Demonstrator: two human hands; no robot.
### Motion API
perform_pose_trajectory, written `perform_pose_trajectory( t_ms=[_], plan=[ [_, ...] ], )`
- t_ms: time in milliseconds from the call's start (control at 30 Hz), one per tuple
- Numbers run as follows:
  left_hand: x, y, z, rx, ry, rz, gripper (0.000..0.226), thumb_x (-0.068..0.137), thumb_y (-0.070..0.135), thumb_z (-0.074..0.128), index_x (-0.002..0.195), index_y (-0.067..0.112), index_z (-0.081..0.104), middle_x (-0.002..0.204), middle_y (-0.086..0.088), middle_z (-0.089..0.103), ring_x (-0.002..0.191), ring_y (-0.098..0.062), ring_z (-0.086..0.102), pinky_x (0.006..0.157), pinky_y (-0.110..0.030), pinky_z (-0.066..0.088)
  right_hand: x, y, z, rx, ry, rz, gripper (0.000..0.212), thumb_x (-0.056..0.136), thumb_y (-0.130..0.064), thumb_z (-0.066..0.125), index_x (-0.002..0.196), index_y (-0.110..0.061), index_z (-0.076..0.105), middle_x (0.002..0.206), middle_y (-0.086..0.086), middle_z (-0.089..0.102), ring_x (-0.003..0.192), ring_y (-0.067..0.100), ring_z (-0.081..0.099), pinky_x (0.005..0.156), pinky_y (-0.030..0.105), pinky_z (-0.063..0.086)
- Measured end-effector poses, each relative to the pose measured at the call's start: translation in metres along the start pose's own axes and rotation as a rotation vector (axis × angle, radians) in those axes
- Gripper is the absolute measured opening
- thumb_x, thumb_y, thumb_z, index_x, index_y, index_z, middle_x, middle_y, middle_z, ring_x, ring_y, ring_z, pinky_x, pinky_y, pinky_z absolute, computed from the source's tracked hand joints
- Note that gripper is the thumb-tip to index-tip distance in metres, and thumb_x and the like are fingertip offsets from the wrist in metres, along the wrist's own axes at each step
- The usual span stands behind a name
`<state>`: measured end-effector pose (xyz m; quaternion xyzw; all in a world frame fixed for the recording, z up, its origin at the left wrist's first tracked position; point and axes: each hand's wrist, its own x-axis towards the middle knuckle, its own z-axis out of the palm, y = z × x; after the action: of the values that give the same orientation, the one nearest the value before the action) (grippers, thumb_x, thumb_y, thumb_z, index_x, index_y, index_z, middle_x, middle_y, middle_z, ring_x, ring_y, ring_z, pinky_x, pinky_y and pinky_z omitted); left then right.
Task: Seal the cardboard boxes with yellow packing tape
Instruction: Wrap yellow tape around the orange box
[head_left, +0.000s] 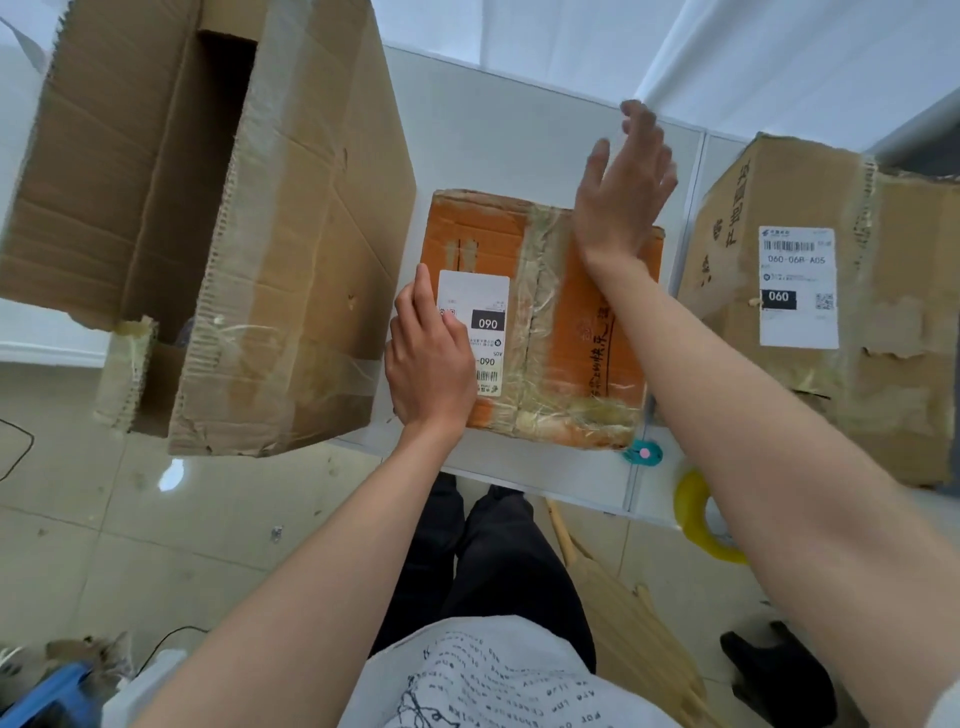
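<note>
Fingers of the left hand (428, 358) lie straight on the white shipping label (475, 332) reading "090" on the small orange cardboard box (566, 332). Beyond it, the right hand (626, 192) hovers with spread fingers and holds nothing. This worn, tape-wrapped box looks light and soft-edged; gripping opposite sides seems best. Nearer the right elbow lies the yellow tape roll (701, 514).

"What do you have on?"

"I have a white shirt (498, 675) with small black words and black scribbly lines on it. My pants (498, 566) are black."

"Any sleeves?"

"None on my lower arms. Both arms are bare down to my left hand (428, 358) and my right hand (623, 192). No rings, no watch, no gloves."
</note>
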<state>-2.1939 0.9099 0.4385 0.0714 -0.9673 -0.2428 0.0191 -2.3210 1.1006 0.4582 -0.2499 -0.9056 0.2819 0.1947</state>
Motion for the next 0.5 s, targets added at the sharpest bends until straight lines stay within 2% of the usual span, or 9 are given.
perform_pose_trajectory(
  t_ms=[67,133,233,333,433,500],
  plan=[
    [0.0,0.002,-0.002,-0.012,-0.006,-0.005,0.052,0.105,0.027,0.037,0.156,0.017,0.031,0.145,-0.005,0.048,0.12,-0.022,0.057,0.083,-0.038,0.054,-0.031,0.018,-0.028,0.097,-0.073,0.061,0.04,0.097,-0.019,0.046,0.136,-0.015,0.046,0.132,0.0,0.052,0.124,0.015,0.047,0.108,0.036,0.032],
    [0.002,0.004,-0.004,-0.026,-0.014,-0.006,0.053,0.105,0.026,0.036,0.156,0.016,0.032,0.144,-0.006,0.047,0.118,-0.023,0.056,0.077,-0.037,0.052,-0.068,0.04,-0.054,0.189,-0.165,0.168,0.045,0.098,-0.021,0.048,0.141,-0.011,0.04,0.141,0.007,0.043,0.132,0.019,0.04,0.111,0.036,0.033],
    [0.003,0.006,-0.006,-0.045,-0.024,-0.015,0.053,0.105,0.027,0.036,0.156,0.016,0.031,0.145,-0.006,0.047,0.118,-0.022,0.056,0.072,-0.033,0.05,-0.114,0.064,-0.078,0.344,-0.339,0.495,0.055,0.103,-0.04,0.04,0.151,-0.015,0.031,0.148,0.004,0.04,0.138,0.02,0.038,0.114,0.04,0.033],
    [0.004,0.002,-0.006,-0.086,-0.032,-0.02,0.055,0.104,0.03,0.038,0.157,0.017,0.031,0.146,-0.007,0.047,0.119,-0.021,0.056,0.074,-0.033,0.05,-0.137,0.087,-0.084,0.662,-0.447,0.845,0.058,0.105,-0.053,0.024,0.145,-0.018,0.048,0.134,0.0,0.061,0.127,0.024,0.057,0.11,0.05,0.045],
    [0.004,0.0,-0.006,-0.113,-0.038,-0.022,0.059,0.101,0.037,0.042,0.157,0.02,0.03,0.146,-0.006,0.046,0.119,-0.021,0.055,0.076,-0.032,0.046,-0.151,0.105,-0.083,0.724,-0.527,0.923,0.043,0.108,-0.047,0.034,0.127,-0.029,0.068,0.119,0.0,0.074,0.112,0.022,0.07,0.096,0.044,0.056],
    [0.003,0.0,-0.005,-0.113,-0.039,-0.024,0.063,0.1,0.04,0.045,0.157,0.021,0.03,0.146,-0.005,0.045,0.12,-0.021,0.055,0.076,-0.03,0.042,-0.161,0.11,-0.082,0.761,-0.595,0.93,0.037,0.104,-0.048,0.042,0.103,-0.038,0.078,0.109,-0.004,0.077,0.105,0.019,0.072,0.085,0.036,0.057]
  ],
)
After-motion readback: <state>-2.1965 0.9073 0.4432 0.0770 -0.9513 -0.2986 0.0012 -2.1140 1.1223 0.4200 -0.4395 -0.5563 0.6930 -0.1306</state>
